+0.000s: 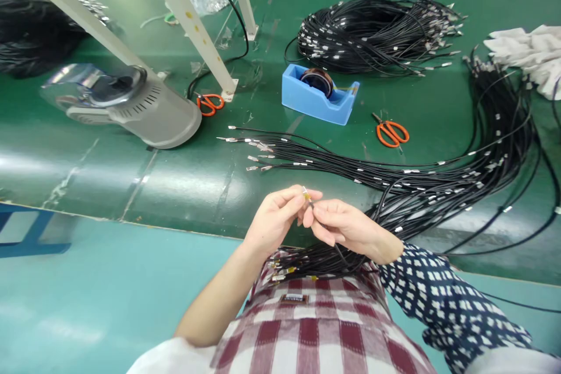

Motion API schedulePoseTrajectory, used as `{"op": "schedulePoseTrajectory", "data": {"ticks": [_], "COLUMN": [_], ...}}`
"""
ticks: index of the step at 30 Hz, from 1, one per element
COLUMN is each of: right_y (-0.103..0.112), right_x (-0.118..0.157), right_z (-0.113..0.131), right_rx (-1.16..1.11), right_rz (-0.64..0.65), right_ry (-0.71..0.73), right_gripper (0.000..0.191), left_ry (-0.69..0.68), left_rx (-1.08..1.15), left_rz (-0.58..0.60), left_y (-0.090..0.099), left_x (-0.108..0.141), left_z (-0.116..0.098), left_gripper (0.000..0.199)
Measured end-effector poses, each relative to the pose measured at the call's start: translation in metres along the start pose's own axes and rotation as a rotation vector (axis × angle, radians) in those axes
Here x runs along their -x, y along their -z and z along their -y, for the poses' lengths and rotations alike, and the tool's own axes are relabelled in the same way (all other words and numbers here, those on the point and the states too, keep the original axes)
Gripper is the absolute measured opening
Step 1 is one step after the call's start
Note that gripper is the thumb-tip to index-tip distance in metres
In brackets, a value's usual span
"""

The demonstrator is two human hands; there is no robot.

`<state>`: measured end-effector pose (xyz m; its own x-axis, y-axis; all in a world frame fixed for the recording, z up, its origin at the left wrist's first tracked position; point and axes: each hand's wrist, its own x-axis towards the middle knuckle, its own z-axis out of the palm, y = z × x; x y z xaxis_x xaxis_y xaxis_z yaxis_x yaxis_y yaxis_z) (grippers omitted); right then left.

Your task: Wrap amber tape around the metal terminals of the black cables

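Above my lap, both hands meet at the end of one black cable, which carries a yellowish band of tape and a small metallic tip. My left hand pinches the taped end between thumb and fingers. Just behind the tape, my right hand has its fingers closed round the black cable. A bunch of cables lies across my lap, some with yellow tape near their ends. On the table beyond my hands stretches a long bundle of black cables with white labels and metal ends.
A blue tape dispenser holds a brown roll. Orange-handled scissors lie right of it, another pair by a white post. A grey machine stands left. Coiled cables and white cloth lie farther back.
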<state>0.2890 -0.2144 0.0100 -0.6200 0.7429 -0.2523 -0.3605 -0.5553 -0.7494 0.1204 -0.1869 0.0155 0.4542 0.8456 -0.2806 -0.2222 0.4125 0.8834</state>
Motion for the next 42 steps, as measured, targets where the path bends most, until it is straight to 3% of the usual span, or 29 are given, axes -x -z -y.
{"op": "schedulePoseTrajectory", "data": {"ticks": [4,9,11,14,16,18,20,21,23,25,26,29,31,35,36,37,39,42], "right_y": [0.004,0.000,-0.004,0.002,0.023,0.058,0.100,0.120,0.153,0.173,0.179,0.188,0.191,0.184,0.176,0.165,0.135,0.085], "right_x": [-0.002,0.000,0.003,0.012,0.021,0.030,0.038,0.040,0.043,0.040,0.038,0.033,0.031,0.030,0.029,0.026,0.017,-0.010], "right_z": [-0.006,-0.013,-0.008,0.016,0.042,0.070,0.096,0.105,0.117,0.120,0.119,0.117,0.119,0.123,0.122,0.119,0.107,0.079], "right_rx": [-0.041,0.128,0.363,0.965,1.353,1.635,1.691,1.706,1.732,1.747,1.747,1.735,1.729,1.734,1.743,1.751,1.780,1.880], "right_rz": [0.042,0.040,0.017,-0.141,-0.374,-0.710,-0.928,-1.004,-1.115,-1.175,-1.194,-1.226,-1.237,-1.242,-1.252,-1.251,-1.152,-0.593], "right_ry": [-0.030,-0.016,-0.004,0.084,0.134,0.054,-0.008,-0.037,-0.089,-0.136,-0.158,-0.209,-0.217,-0.126,-0.047,0.091,0.326,0.415], "right_gripper": [0.036,0.042,0.044,0.036,0.031,0.028,0.029,0.029,0.029,0.032,0.032,0.029,0.027,0.028,0.029,0.028,0.023,0.018], "left_ry": [-0.020,-0.265,-0.252,-0.220,-0.208,-0.186,-0.135,-0.125,-0.113,-0.189,-0.227,-0.261,-0.223,-0.039,-0.019,-0.014,-0.044,-0.134], "left_rx": [-0.023,-0.353,-0.434,-0.447,-0.322,-0.167,-0.188,-0.261,-0.550,-0.851,-0.975,-1.240,-1.350,-1.334,-1.306,-1.271,-1.185,-1.004], "left_rz": [-0.021,-0.218,-0.218,-0.237,-0.253,-0.162,-0.130,-0.145,-0.188,-0.222,-0.186,0.024,0.099,0.408,0.415,0.365,0.114,-0.389], "left_y": [-0.003,0.000,0.005,0.019,0.035,0.055,0.075,0.084,0.096,0.098,0.095,0.075,0.058,0.037,0.037,0.039,0.050,0.074], "left_x": [0.002,0.010,0.014,0.023,0.032,0.042,0.050,0.053,0.056,0.057,0.056,0.056,0.057,0.063,0.063,0.061,0.052,0.024], "left_z": [0.003,0.014,0.017,0.015,0.010,0.005,0.002,0.003,0.006,0.011,0.012,0.012,0.007,-0.004,-0.005,-0.006,-0.006,-0.003], "left_gripper": [0.027,0.017,0.017,0.024,0.021,0.027,0.045,0.051,0.039,0.024,0.028,0.032,0.031,0.029,0.029,0.029,0.028,0.021]}}
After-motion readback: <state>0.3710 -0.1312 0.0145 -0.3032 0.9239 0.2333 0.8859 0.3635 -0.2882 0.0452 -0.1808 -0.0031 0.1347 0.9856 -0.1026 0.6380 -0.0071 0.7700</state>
